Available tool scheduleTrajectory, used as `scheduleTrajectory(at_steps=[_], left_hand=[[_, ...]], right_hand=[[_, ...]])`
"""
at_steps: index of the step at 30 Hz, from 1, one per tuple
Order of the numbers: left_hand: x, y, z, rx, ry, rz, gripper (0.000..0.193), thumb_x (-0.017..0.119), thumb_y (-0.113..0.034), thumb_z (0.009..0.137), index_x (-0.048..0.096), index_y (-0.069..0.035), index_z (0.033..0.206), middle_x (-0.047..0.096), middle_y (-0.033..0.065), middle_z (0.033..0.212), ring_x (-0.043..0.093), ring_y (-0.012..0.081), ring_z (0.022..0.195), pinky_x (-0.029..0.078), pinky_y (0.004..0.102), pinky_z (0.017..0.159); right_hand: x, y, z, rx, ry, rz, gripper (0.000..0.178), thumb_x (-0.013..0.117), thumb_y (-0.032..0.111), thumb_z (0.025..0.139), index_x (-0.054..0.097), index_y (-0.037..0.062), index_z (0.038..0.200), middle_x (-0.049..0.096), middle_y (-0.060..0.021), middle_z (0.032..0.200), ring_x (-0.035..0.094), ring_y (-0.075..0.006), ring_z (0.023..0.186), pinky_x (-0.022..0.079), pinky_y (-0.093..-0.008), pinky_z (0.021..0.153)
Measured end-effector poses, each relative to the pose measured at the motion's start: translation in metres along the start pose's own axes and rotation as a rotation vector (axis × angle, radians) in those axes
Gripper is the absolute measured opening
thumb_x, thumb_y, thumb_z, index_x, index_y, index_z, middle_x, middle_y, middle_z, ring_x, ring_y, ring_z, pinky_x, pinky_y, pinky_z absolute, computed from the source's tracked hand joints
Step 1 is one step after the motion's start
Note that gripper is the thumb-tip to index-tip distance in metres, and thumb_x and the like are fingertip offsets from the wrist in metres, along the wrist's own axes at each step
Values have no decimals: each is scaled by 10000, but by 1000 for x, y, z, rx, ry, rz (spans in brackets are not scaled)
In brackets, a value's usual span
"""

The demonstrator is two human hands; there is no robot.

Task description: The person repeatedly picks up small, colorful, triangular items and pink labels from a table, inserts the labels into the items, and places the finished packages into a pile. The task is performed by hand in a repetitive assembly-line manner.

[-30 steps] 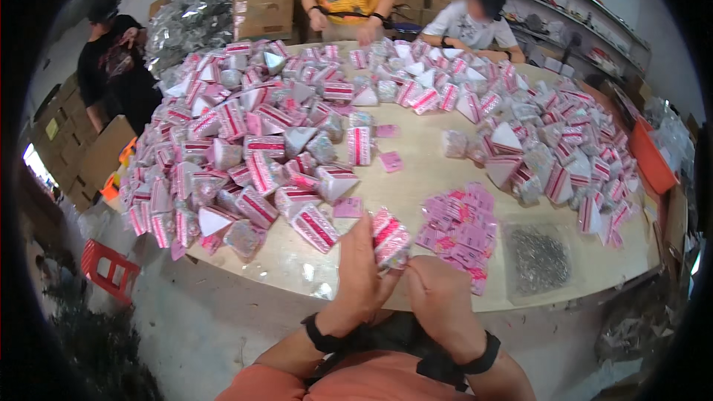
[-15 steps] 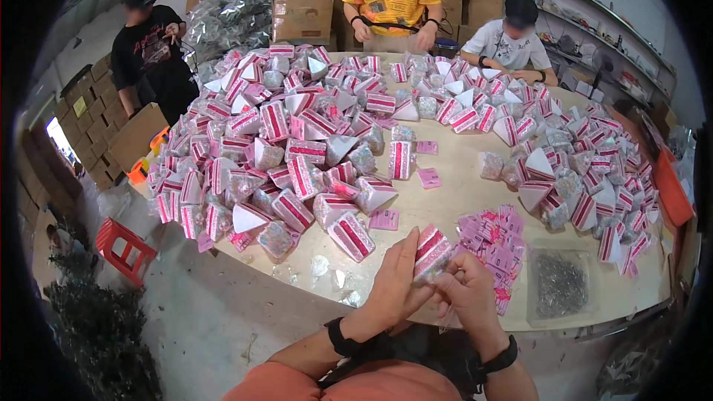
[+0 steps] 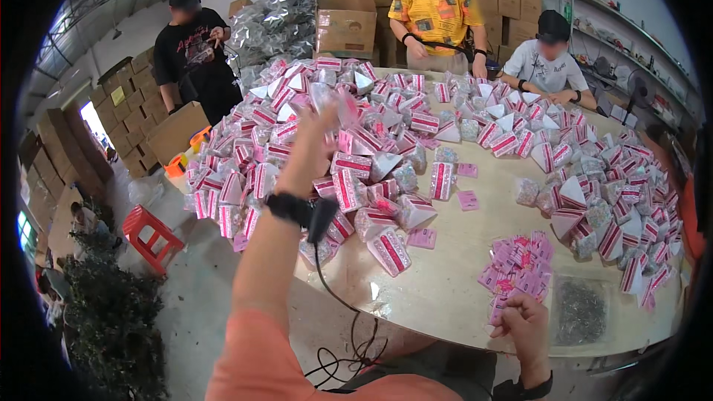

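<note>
My left hand [image 3: 318, 125] stretches far out over the big heap of wrapped toy cake slices [image 3: 351, 189]. Motion smears its fingers, and beside them is a blurred clear-wrapped piece [image 3: 344, 108]; whether the hand still touches it I cannot tell. Near the table's front edge, my right hand [image 3: 526, 327] is closed, thumb and fingers pinched at a pink card [image 3: 499, 307] on the lower side of the pink card pile [image 3: 523, 261]. The cake slices are pink and white wedges in clear wrap.
A clear tray [image 3: 581, 319] of small dark metal pieces sits right of the cards. Another heap of slices [image 3: 594, 193] covers the table's right side. Three people stand or sit around the table. A red stool [image 3: 150, 234] is on the floor left; a black cable [image 3: 349, 304] hangs from my left wrist.
My hands have parted from the cake slice they held together. The left has swung forward and left over the heap; the right has gone down to the cards. The view has shifted.
</note>
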State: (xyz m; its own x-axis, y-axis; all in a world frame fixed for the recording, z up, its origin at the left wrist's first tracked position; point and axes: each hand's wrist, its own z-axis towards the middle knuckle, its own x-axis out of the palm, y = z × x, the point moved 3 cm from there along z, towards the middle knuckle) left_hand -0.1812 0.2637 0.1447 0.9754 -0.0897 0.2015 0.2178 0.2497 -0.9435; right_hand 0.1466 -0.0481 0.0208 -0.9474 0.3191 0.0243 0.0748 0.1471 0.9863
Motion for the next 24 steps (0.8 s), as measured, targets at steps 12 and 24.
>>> scheduleTrajectory(at_steps=[12, 24], left_hand=[[38, 80, -112, 0, 294, 416, 352, 606, -66, 819, 561, -8, 1163, 593, 55, 1032, 558, 138, 944, 452, 278, 820], [138, 137, -231, 228, 839, 600, 363, 642, -94, 765, 574, -28, 1115, 593, 139, 1050, 580, 264, 991, 467, 333, 842]], right_hand=[[-126, 21, -18, -167, -432, -504, 76, 512, -17, 776, 576, -46, 807, 600, -126, 676, 606, -179, 576, 482, -318, 539], [-173, -22, -2, -171, -401, -1328, 149, 586, 38, 690, 567, -22, 824, 581, -205, 789, 565, -394, 832, 446, -457, 719]])
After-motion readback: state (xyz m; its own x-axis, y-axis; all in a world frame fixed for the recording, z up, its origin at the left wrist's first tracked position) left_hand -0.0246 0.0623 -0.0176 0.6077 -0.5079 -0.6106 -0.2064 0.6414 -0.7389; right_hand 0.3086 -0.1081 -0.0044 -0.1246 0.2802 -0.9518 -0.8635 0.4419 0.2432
